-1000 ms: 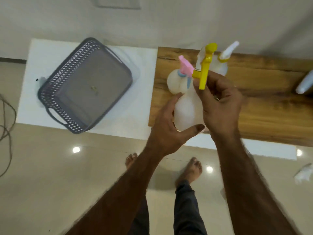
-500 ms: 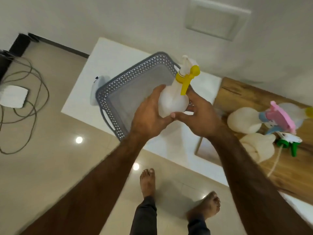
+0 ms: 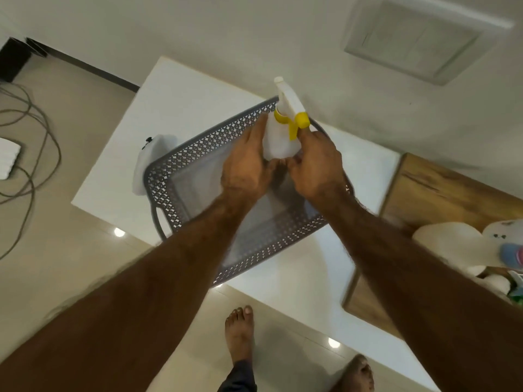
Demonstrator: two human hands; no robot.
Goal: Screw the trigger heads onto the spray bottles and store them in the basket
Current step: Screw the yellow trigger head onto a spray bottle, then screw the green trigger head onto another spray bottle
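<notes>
A white spray bottle [image 3: 278, 140] with a white and yellow trigger head [image 3: 291, 114] stands upright at the far side of the grey perforated basket [image 3: 181, 168]. My left hand [image 3: 249, 162] holds its left side and my right hand [image 3: 314, 159] holds its right side. Whether the bottle's base touches the basket floor is hidden by my hands. More white bottles [image 3: 447, 244] lie on the wooden board [image 3: 441, 193] at the right edge, one with a blue collar [image 3: 510, 256], partly cut off.
The basket sits on a white table [image 3: 124, 154], with a white object [image 3: 152, 157] behind its left corner. Grey cables [image 3: 31, 154] trail on the tiled floor at left. My bare feet [image 3: 239, 332] stand below the table edge. A wall rises behind.
Both hands carried the yellow-headed bottle leftward from the wooden board over to the basket and lowered it toward the far side.
</notes>
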